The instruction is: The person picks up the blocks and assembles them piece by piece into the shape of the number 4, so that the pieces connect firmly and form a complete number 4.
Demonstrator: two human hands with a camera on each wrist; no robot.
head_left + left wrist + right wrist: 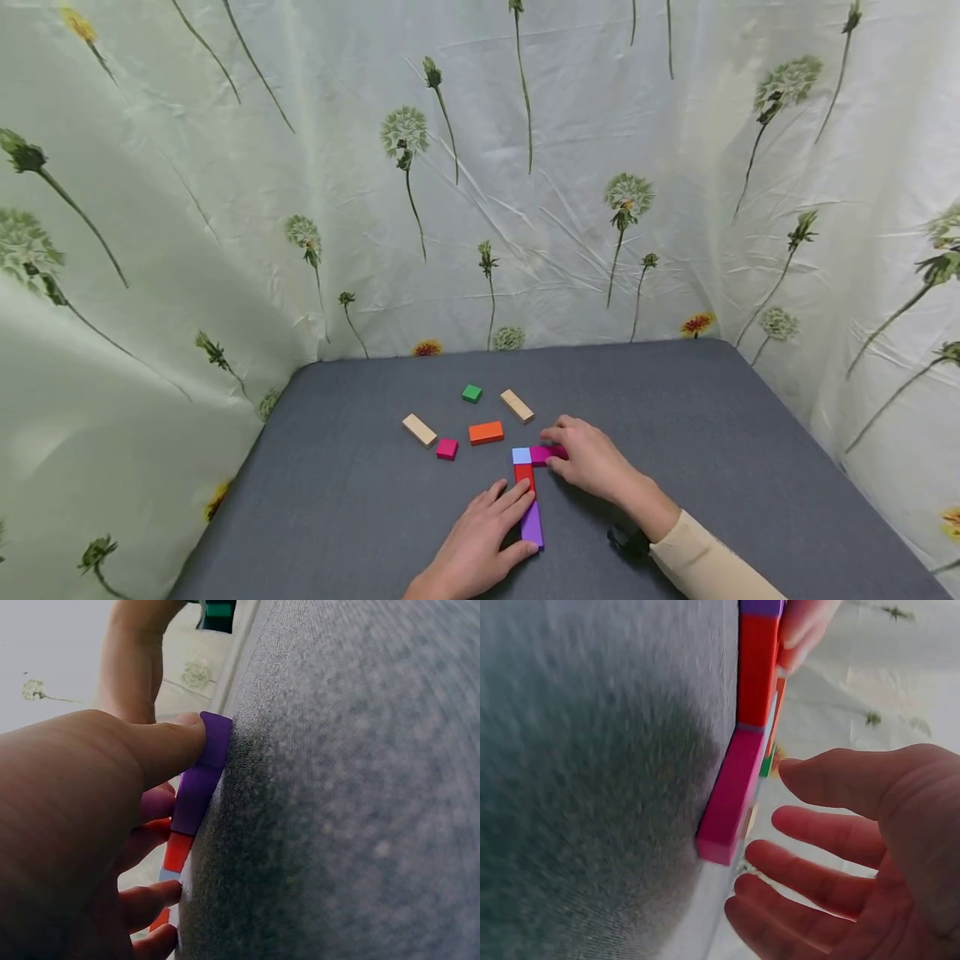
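Note:
In the head view, a purple block [532,528], a red block [523,473] and a light blue block [521,456] lie end to end in a line on the grey table. A magenta block [540,455] extends right from the light blue one, making a corner. My left hand [480,537] rests on the line, thumb at the purple block's near end and a fingertip on the red block. Over the magenta block's outer end is my right hand [596,462]. The right wrist view has its thumb and fingers spread apart beside the magenta block [730,795], gripping nothing.
Left of the corner lie an orange block [486,432], a dark pink square block [447,450] and a plain wooden block [419,430]. Farther back are a green block [472,393] and another wooden block [517,406]. A flower-print curtain [360,167] hangs around the table [352,517].

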